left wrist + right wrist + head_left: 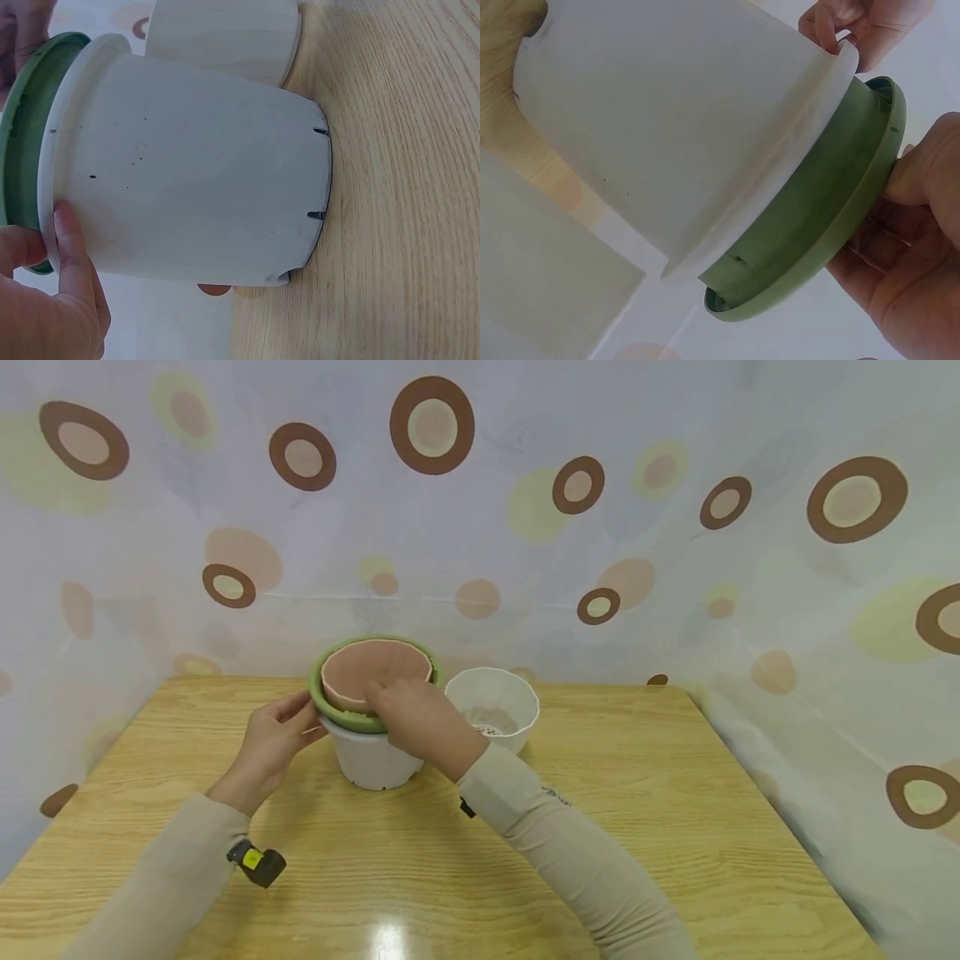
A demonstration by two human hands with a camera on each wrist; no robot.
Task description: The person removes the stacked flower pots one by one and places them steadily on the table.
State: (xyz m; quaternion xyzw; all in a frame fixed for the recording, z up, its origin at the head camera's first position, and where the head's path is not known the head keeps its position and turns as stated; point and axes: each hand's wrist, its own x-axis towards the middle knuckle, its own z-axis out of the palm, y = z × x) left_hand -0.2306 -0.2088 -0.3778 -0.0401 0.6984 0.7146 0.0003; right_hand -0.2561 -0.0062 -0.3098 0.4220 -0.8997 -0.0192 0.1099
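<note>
A white flowerpot (375, 762) stands upright on the table, with a green flowerpot (349, 720) nested in its mouth. Inside the green one sits a pinkish-brown flowerpot (360, 662) with a scalloped rim. My left hand (264, 747) pinches the white pot's rim at the left side, thumb near the green rim and a finger (69, 232) under the white lip. From the right, my right hand (429, 720) reaches over the stack and grips the near edge of the pinkish-brown pot, its fingertips partly hidden. In the right wrist view the green rim (810, 274) stands above the white lip.
Close to the stack's right side is a second white pot (498, 689) with a wavy rim and holes in its bottom. The wooden table (637, 827) reaches back to a patterned cloth (495, 510), which also hangs along the right side.
</note>
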